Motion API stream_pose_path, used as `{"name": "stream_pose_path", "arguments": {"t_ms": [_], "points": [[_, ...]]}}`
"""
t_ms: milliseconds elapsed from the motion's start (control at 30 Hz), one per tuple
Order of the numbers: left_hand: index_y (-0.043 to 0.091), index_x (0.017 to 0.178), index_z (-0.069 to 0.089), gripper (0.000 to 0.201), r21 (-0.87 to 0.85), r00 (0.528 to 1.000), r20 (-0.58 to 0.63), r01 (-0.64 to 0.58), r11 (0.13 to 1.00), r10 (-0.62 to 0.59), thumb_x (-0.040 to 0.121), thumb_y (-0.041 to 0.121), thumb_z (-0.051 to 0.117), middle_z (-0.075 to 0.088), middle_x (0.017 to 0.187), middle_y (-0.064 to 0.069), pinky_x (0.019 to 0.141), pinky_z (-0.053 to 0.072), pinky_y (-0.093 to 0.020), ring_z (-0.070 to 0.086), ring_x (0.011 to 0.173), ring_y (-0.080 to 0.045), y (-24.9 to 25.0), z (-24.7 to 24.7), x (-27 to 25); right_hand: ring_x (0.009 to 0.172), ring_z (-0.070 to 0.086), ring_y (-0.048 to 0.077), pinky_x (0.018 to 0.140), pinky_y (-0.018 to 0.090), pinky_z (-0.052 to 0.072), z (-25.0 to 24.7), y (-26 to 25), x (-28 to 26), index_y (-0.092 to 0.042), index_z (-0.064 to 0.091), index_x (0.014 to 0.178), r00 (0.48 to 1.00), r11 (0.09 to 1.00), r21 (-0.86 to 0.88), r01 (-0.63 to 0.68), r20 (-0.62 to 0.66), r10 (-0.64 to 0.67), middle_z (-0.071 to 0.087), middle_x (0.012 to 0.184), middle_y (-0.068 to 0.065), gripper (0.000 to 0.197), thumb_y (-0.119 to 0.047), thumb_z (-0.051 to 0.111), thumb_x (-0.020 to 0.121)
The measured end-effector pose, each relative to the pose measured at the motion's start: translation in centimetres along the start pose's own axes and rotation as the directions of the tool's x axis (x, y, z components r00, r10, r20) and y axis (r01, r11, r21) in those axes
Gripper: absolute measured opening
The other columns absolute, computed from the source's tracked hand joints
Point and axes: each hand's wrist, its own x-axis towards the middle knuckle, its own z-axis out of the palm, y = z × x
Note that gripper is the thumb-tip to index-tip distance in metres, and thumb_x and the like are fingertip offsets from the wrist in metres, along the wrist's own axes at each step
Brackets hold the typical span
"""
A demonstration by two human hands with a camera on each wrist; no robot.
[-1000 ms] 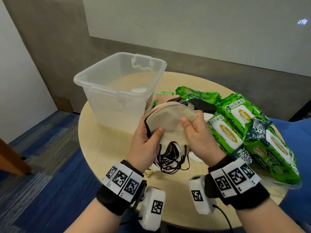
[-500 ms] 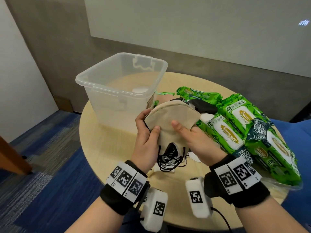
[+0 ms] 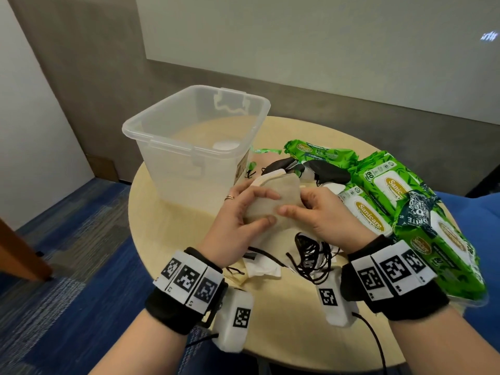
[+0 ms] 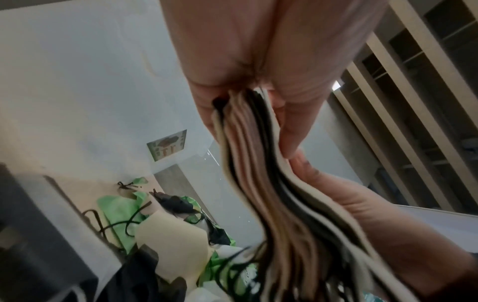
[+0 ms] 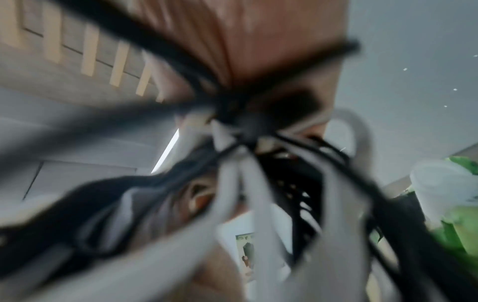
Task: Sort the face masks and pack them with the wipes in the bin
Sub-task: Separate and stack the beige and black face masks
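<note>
A stack of folded face masks (image 3: 273, 204), beige on top with black and white layers (image 4: 261, 163) beneath, is held over the round table. My left hand (image 3: 243, 212) grips its left side, thumb on top. My right hand (image 3: 305, 209) pinches its right side. Black and white ear loops (image 3: 311, 253) dangle below and blur across the right wrist view (image 5: 232, 143). More black masks (image 3: 324, 171) lie on the table behind. The clear plastic bin (image 3: 194, 136) stands at the back left, with nothing visible inside. Green wipes packs (image 3: 384, 190) lie on the right.
The round wooden table (image 3: 173, 234) has a bare patch at the front left. Loose white and beige masks (image 3: 262, 269) lie near its front edge under my wrists. A blue seat (image 3: 473, 212) is at the right, and blue carpet (image 3: 67, 293) covers the floor on the left.
The mask stack has tilted flatter and lower between my hands. My left fingers have spread over its top and my right hand has shifted its pinch to the right side.
</note>
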Motion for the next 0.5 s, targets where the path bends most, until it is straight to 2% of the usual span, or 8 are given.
{"name": "stream_pose_path", "arguments": {"t_ms": [67,133,200,233,300,367,400,500], "points": [[0.046,0.095,0.057,0.026,0.062,0.999,-0.029,0.038,0.997,-0.036,0.074,0.031,0.06,0.045,0.122,0.005,0.096,0.033,-0.011,0.034,0.126,-0.008,0.0,0.4,-0.1,0.056,0.052,-0.005,0.053,0.011,0.037,0.3,-0.1,0.0,-0.022,0.061,0.077,0.998,0.984,-0.175,0.026,-0.043,-0.034,0.059,0.062,-0.01,0.009,-0.02,0.062,0.086],[0.039,0.099,0.052,0.024,0.072,0.998,-0.015,0.054,0.996,-0.053,0.078,0.028,0.053,0.052,0.113,0.004,0.085,0.041,-0.018,0.046,0.111,-0.014,0.0,0.8,-0.3,0.059,0.05,0.004,0.049,0.017,0.036,0.5,0.1,-0.1,-0.01,0.061,0.082,0.997,0.945,-0.326,0.025,-0.058,-0.047,0.057,0.066,0.001,0.021,-0.028,0.055,0.091],[0.034,0.102,0.05,0.022,0.045,0.999,0.012,0.049,0.998,-0.049,0.082,0.025,0.049,0.058,0.105,-0.007,0.081,0.046,-0.033,0.055,0.093,-0.021,0.1,1.2,-0.5,0.079,0.059,0.02,0.065,0.028,0.043,0.9,0.2,-0.1,-0.004,0.06,0.099,0.998,0.907,-0.42,0.014,-0.044,-0.036,0.064,0.086,0.012,0.031,-0.032,0.047,0.094],[0.033,0.103,0.048,0.022,0.05,0.999,0.021,0.042,0.998,-0.043,0.083,0.024,0.048,0.058,0.103,-0.012,0.081,0.046,-0.038,0.055,0.087,-0.022,0.1,1.3,-0.6,0.086,0.058,0.024,0.07,0.03,0.044,1.0,0.3,-0.1,-0.007,0.058,0.101,0.999,0.889,-0.457,0.016,-0.023,-0.03,0.064,0.09,0.011,0.031,-0.034,0.043,0.096],[0.034,0.105,0.043,0.023,0.066,0.998,0.037,0.04,0.997,-0.042,0.084,0.025,0.046,0.055,0.099,-0.008,0.084,0.045,-0.041,0.051,0.084,-0.016,0.0,1.4,-0.7,0.084,0.052,0.023,0.066,0.028,0.04,1.2,0.2,-0.2,-0.017,0.049,0.089,1.0,0.864,-0.504,0.001,0.015,0.008,0.057,0.082,0.002,0.024,-0.035,0.036,0.098],[0.037,0.108,0.039,0.026,0.054,0.997,0.056,0.048,0.997,-0.051,0.085,0.026,0.045,0.052,0.106,-0.003,0.09,0.046,-0.045,0.052,0.091,-0.017,-0.2,1.4,-0.7,0.086,0.053,0.028,0.073,0.036,0.04,1.2,0.2,-0.2,-0.014,0.041,0.087,0.998,0.845,-0.534,-0.027,0.034,0.053,0.057,0.085,0.008,0.027,-0.036,0.031,0.098],[0.039,0.112,0.037,0.029,0.035,0.997,0.063,0.045,0.998,-0.047,0.087,0.026,0.045,0.051,0.116,-0.001,0.096,0.045,-0.045,0.054,0.102,-0.018,-0.2,1.4,-0.7,0.091,0.054,0.031,0.078,0.041,0.042,1.1,0.2,-0.2,-0.011,0.041,0.091,0.997,0.839,-0.543,-0.033,0.036,0.063,0.058,0.09,0.012,0.029,-0.037,0.03,0.098],[0.04,0.129,0.025,0.047,0.034,0.998,0.055,0.027,0.999,-0.029,0.09,0.021,0.045,0.036,0.143,0.001,0.113,0.03,-0.04,0.036,0.134,-0.015,-0.3,1.4,-0.6,0.089,0.053,0.03,0.081,0.043,0.042,1.1,0.2,-0.2,-0.012,0.042,0.092,0.996,0.836,-0.547,-0.044,0.046,0.083,0.056,0.085,0.006,0.031,-0.039,0.028,0.097]]}}
